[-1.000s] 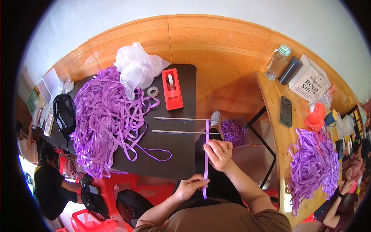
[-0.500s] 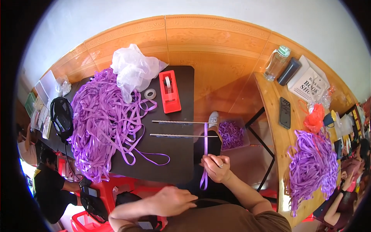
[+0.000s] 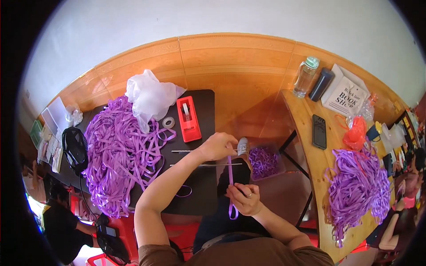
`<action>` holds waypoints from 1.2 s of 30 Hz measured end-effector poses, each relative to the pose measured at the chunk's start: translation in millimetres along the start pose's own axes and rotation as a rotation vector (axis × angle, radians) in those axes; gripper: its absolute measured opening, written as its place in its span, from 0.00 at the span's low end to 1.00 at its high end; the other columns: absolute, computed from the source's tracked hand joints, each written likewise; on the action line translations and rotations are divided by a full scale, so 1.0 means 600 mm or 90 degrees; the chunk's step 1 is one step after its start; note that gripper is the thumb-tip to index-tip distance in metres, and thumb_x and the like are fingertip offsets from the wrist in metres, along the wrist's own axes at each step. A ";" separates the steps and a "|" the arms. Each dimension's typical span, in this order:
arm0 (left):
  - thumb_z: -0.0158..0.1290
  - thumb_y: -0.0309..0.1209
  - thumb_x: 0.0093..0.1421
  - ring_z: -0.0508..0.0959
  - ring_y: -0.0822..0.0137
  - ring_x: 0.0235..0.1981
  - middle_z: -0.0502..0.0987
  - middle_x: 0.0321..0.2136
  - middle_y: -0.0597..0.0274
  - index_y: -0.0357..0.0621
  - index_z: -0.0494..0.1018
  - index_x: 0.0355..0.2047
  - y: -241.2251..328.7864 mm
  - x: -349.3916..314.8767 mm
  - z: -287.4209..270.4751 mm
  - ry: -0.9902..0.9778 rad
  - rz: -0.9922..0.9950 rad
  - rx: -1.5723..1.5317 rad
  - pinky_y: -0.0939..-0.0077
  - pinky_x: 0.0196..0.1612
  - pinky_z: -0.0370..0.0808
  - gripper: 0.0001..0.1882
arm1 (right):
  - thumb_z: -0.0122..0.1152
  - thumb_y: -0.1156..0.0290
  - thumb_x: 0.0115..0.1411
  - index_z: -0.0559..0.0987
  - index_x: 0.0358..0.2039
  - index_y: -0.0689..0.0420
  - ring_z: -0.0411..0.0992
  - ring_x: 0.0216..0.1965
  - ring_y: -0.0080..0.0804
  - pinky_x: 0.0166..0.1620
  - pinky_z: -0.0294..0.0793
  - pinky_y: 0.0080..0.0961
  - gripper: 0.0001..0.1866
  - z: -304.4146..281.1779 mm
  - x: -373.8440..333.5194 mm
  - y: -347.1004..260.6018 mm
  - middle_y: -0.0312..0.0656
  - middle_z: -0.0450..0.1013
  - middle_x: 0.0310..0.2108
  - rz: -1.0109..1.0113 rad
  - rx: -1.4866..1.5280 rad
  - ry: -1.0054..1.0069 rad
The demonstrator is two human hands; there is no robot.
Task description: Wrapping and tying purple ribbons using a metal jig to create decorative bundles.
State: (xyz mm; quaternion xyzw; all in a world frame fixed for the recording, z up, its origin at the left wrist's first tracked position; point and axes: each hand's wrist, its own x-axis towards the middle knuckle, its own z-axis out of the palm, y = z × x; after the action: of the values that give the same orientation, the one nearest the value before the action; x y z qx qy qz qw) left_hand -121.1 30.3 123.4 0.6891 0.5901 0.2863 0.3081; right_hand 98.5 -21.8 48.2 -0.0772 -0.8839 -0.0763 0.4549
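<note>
Two thin metal rods stick out past the right edge of the dark table: a far rod (image 3: 181,151) and a near rod (image 3: 204,165). A purple ribbon (image 3: 230,173) runs across them and down to a loop. My right hand (image 3: 245,199) pinches this ribbon below the near rod. My left hand (image 3: 218,147) is at the free end of the far rod, its fingers curled together where the ribbon passes, covering part of the rod. What its fingertips grip is hidden. To its left lies a big heap of purple ribbons (image 3: 120,159).
On the dark table (image 3: 202,201) are a red tape dispenser (image 3: 189,119), a tape roll (image 3: 168,123), a white plastic bag (image 3: 151,95) and a black fan (image 3: 74,150). A bin of purple pieces (image 3: 266,162) stands on the floor. The wooden table (image 3: 306,128) holds more ribbons (image 3: 355,186) and a phone (image 3: 319,131).
My left hand has moved from near my body up and forward to the far rod's end. My right hand stays on the ribbon. The whole view has shifted slightly.
</note>
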 end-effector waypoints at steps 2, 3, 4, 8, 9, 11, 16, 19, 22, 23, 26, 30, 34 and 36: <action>0.58 0.29 0.49 0.80 0.57 0.33 0.79 0.28 0.48 0.35 0.76 0.36 -0.007 0.002 0.004 0.009 0.016 0.007 0.69 0.39 0.75 0.14 | 0.67 0.72 0.44 0.80 0.28 0.57 0.70 0.42 0.29 0.39 0.63 0.25 0.09 0.001 -0.001 0.001 0.35 0.74 0.40 0.002 0.003 0.000; 0.58 0.29 0.49 0.80 0.57 0.33 0.79 0.29 0.47 0.35 0.77 0.34 -0.010 0.000 0.004 0.021 0.031 0.012 0.69 0.39 0.75 0.13 | 0.67 0.72 0.44 0.80 0.28 0.56 0.70 0.42 0.29 0.39 0.63 0.25 0.09 0.001 0.000 0.002 0.36 0.74 0.40 0.003 0.008 -0.004; 0.58 0.29 0.49 0.80 0.57 0.33 0.79 0.29 0.47 0.35 0.77 0.34 -0.011 -0.001 0.005 0.020 0.028 0.013 0.69 0.39 0.75 0.13 | 0.67 0.72 0.44 0.80 0.28 0.56 0.70 0.42 0.29 0.39 0.63 0.25 0.09 0.001 0.001 0.001 0.36 0.74 0.40 0.004 0.013 -0.007; 0.58 0.27 0.49 0.80 0.61 0.33 0.79 0.29 0.48 0.33 0.77 0.33 -0.011 0.001 0.000 0.000 0.005 0.017 0.72 0.39 0.75 0.11 | 0.67 0.71 0.44 0.80 0.28 0.56 0.71 0.41 0.29 0.40 0.64 0.25 0.09 0.006 0.004 0.000 0.36 0.74 0.40 0.007 0.020 -0.005; 0.59 0.27 0.50 0.80 0.65 0.33 0.79 0.28 0.49 0.32 0.77 0.34 -0.011 0.001 -0.003 -0.014 0.003 0.028 0.74 0.39 0.75 0.12 | 0.67 0.72 0.44 0.80 0.28 0.56 0.71 0.41 0.29 0.40 0.64 0.25 0.09 0.007 0.004 -0.001 0.36 0.74 0.39 0.009 0.024 -0.004; 0.59 0.27 0.50 0.80 0.65 0.32 0.79 0.28 0.50 0.32 0.77 0.33 -0.006 0.000 -0.009 -0.023 -0.010 0.022 0.74 0.39 0.75 0.12 | 0.67 0.72 0.43 0.80 0.29 0.57 0.71 0.41 0.29 0.40 0.64 0.25 0.10 0.008 0.005 -0.002 0.36 0.74 0.39 0.012 0.027 -0.004; 0.60 0.29 0.49 0.79 0.65 0.30 0.79 0.27 0.51 0.31 0.77 0.32 -0.014 0.007 -0.010 -0.033 -0.004 0.010 0.74 0.38 0.74 0.13 | 0.68 0.73 0.42 0.80 0.29 0.57 0.71 0.40 0.29 0.40 0.63 0.25 0.11 0.010 0.006 -0.005 0.36 0.74 0.38 0.018 0.030 0.003; 0.60 0.29 0.48 0.79 0.65 0.30 0.79 0.26 0.50 0.30 0.77 0.31 -0.012 0.007 -0.011 -0.039 -0.008 0.026 0.74 0.37 0.74 0.13 | 0.68 0.73 0.42 0.80 0.29 0.57 0.71 0.40 0.30 0.40 0.63 0.25 0.11 0.009 0.006 -0.008 0.37 0.74 0.38 0.023 0.031 0.004; 0.60 0.29 0.48 0.79 0.63 0.30 0.79 0.26 0.50 0.30 0.77 0.31 -0.011 0.005 -0.011 -0.038 -0.006 0.046 0.74 0.37 0.74 0.13 | 0.68 0.72 0.40 0.80 0.31 0.58 0.72 0.39 0.31 0.38 0.62 0.26 0.14 0.007 0.008 -0.011 0.37 0.75 0.38 0.024 0.044 0.002; 0.60 0.29 0.48 0.79 0.62 0.30 0.79 0.26 0.49 0.31 0.77 0.31 -0.005 0.004 -0.011 -0.036 -0.013 0.058 0.73 0.38 0.74 0.13 | 0.68 0.72 0.40 0.80 0.31 0.58 0.72 0.39 0.31 0.38 0.62 0.26 0.14 0.006 0.008 -0.011 0.37 0.75 0.38 0.023 0.044 0.002; 0.60 0.29 0.48 0.79 0.60 0.31 0.79 0.26 0.49 0.32 0.77 0.31 -0.003 0.007 -0.008 -0.033 -0.016 0.077 0.72 0.38 0.74 0.13 | 0.67 0.73 0.42 0.80 0.30 0.57 0.71 0.41 0.30 0.40 0.63 0.25 0.11 0.001 0.009 -0.012 0.37 0.75 0.39 0.025 0.030 -0.008; 0.60 0.29 0.47 0.79 0.57 0.32 0.78 0.27 0.48 0.32 0.77 0.31 -0.002 0.006 -0.011 -0.037 -0.015 0.098 0.70 0.39 0.74 0.12 | 0.67 0.72 0.41 0.81 0.31 0.57 0.71 0.40 0.30 0.40 0.61 0.26 0.13 -0.011 0.021 -0.016 0.36 0.75 0.38 0.024 0.024 -0.005; 0.60 0.28 0.47 0.79 0.57 0.32 0.78 0.27 0.48 0.33 0.77 0.31 -0.004 0.006 -0.011 -0.040 -0.017 0.105 0.70 0.39 0.74 0.12 | 0.67 0.70 0.42 0.81 0.32 0.57 0.71 0.40 0.30 0.40 0.60 0.26 0.14 -0.023 0.033 -0.024 0.35 0.75 0.38 0.009 0.015 0.005; 0.60 0.29 0.47 0.79 0.57 0.33 0.78 0.27 0.48 0.33 0.77 0.31 -0.006 0.008 -0.007 -0.031 -0.027 0.106 0.70 0.40 0.74 0.12 | 0.67 0.70 0.42 0.81 0.32 0.57 0.71 0.40 0.30 0.40 0.60 0.26 0.14 -0.029 0.036 -0.029 0.35 0.75 0.38 0.007 0.008 0.007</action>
State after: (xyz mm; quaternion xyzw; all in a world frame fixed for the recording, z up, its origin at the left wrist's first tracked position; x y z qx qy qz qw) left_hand -125.8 35.6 123.8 0.7062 0.6190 0.2127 0.2700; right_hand 96.1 -41.1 74.7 -0.0790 -0.8814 -0.0683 0.4606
